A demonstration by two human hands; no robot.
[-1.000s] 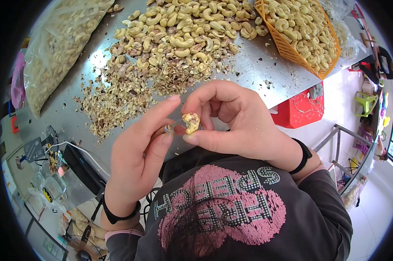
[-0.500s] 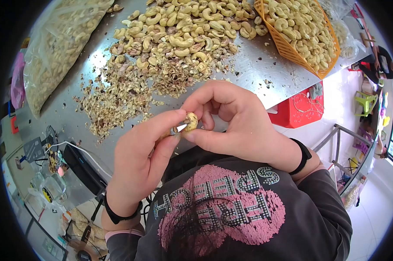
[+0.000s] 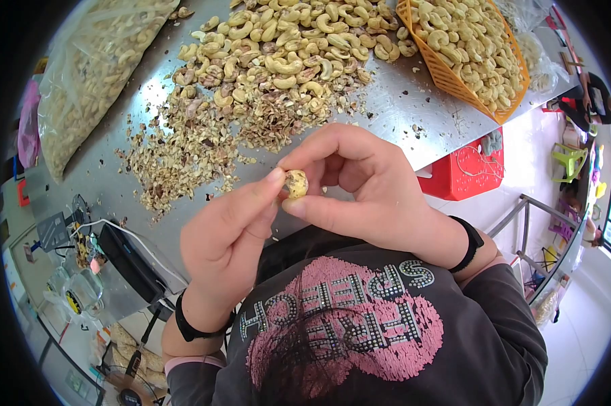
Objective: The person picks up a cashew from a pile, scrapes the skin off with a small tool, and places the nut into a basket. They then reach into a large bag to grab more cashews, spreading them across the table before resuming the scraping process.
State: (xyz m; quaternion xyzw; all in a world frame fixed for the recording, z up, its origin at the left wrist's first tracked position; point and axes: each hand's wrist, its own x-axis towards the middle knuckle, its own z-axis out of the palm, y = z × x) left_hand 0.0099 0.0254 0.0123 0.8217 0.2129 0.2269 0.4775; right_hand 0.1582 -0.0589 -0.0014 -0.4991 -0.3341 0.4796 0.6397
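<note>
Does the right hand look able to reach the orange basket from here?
Probably yes: only open steel table lies between the right hand and the orange basket, nothing blocks it, though its fingers pinch a cashew.

The cashew kernel is pale yellow, mottled with brown skin. Cream cashews lie in an orange basket. Tan husk flakes speckle the grey steel table. The dark grey sweatshirt bears a pink patch with silver studded letters.
</note>
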